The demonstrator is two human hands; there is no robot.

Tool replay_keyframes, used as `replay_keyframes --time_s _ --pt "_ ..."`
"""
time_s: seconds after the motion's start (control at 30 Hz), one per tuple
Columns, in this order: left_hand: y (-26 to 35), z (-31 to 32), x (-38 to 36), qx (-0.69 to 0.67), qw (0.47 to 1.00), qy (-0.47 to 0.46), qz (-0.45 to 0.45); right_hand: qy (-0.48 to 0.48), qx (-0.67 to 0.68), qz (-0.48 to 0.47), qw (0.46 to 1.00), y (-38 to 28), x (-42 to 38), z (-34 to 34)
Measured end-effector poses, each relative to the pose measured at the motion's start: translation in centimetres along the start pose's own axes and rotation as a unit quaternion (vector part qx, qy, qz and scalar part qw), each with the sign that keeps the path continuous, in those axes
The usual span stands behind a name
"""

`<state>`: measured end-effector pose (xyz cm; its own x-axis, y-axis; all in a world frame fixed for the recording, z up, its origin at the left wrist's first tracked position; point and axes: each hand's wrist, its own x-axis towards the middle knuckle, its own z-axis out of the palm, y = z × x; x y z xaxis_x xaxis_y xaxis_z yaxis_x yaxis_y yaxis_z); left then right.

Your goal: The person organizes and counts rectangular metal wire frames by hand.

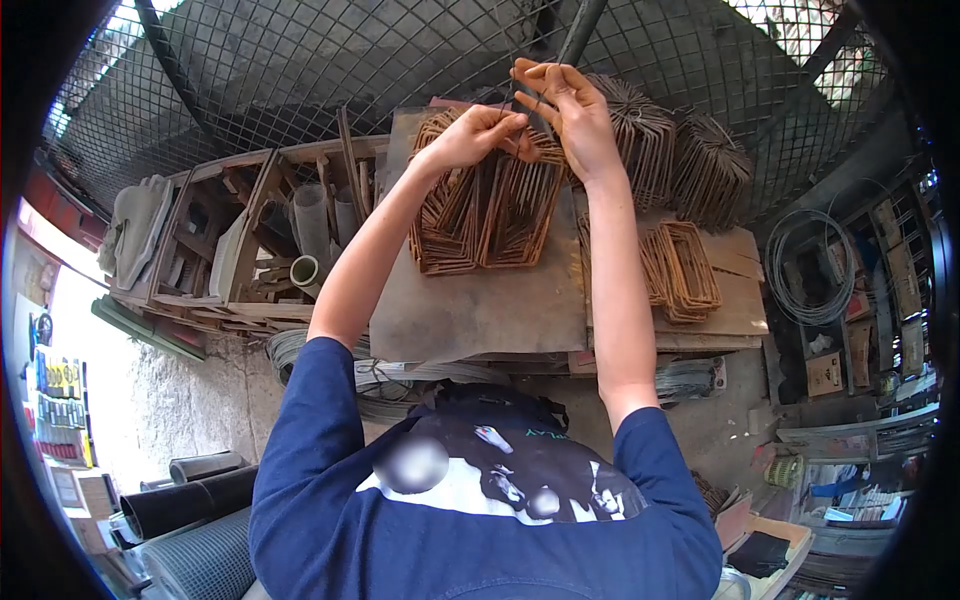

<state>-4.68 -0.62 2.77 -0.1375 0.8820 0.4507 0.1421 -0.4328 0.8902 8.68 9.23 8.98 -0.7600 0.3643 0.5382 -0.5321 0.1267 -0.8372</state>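
My left hand (484,136) is closed in a pinch above a bundle of rusty rectangular rebar stirrups (480,215). What sits between its fingertips is too small to make out; a thin dark line shows close by. To the right and slightly higher, my right hand (568,105) has its fingers stretched apart, pointing toward the left hand. Nothing clear shows in its grasp. The stirrups stand packed together on a worn board tabletop (470,320), just below both hands, which partly cover their top edge.
More stirrup bundles (640,130) stand behind my right arm, and a smaller stack (685,270) lies on the table's right. Wire mesh fencing (330,70) rises behind. Wooden bins (225,235) with pipes are at left; a wire coil (810,265) hangs at right.
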Motion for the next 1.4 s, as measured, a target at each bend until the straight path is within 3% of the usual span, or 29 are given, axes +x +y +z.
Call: replay_keyframes --time_s 0.4,0.5,0.6,0.67,0.73,0.83,0.93,1.0,1.1,1.37,1.4 --pt "-0.1 -0.5 -0.1 0.018 0.999 -0.044 -0.015 0.055 -0.019 0.006 0.998 -0.2 0.3 1.0" --pt "-0.3 -0.5 -0.1 0.027 0.999 -0.012 -0.025 0.036 -0.052 0.004 0.998 -0.9 -0.6 0.1" --pt "-0.3 -0.5 -0.1 0.049 0.998 -0.010 -0.022 0.052 -0.169 0.047 0.983 -2.9 -4.2 -2.7" --pt "-0.2 -0.5 -0.2 0.058 0.998 -0.009 -0.015 0.102 -0.323 0.118 0.934 -2.8 -8.0 -6.5" --pt "0.0 -0.6 -0.1 0.058 0.998 -0.019 -0.011 0.124 -0.565 0.183 0.795 -0.7 -12.9 -12.1" --pt "-0.4 -0.6 -0.1 0.046 0.999 -0.015 -0.013 0.043 -0.621 0.403 0.670 0.1 -18.7 -15.6" --pt "-0.5 -0.8 0.0 0.039 0.999 -0.016 -0.020 0.027 -0.630 0.389 0.671 0.6 -20.7 -16.1" --pt "-0.3 -0.9 -0.1 0.044 0.999 -0.024 -0.017 0.053 -0.593 0.404 0.694 0.8 -20.9 -15.1" --pt "-0.1 -0.7 -0.1 0.051 0.998 -0.026 -0.007 0.081 -0.606 0.396 0.685 2.1 -20.6 -14.7" --pt "0.3 -0.5 -0.3 0.032 0.998 -0.030 -0.036 0.173 -0.561 0.308 0.748 2.3 -21.7 -13.8" --pt "0.5 -0.4 -0.3 0.036 0.998 -0.024 -0.045 0.177 -0.565 0.260 0.763 2.3 -21.8 -13.7"
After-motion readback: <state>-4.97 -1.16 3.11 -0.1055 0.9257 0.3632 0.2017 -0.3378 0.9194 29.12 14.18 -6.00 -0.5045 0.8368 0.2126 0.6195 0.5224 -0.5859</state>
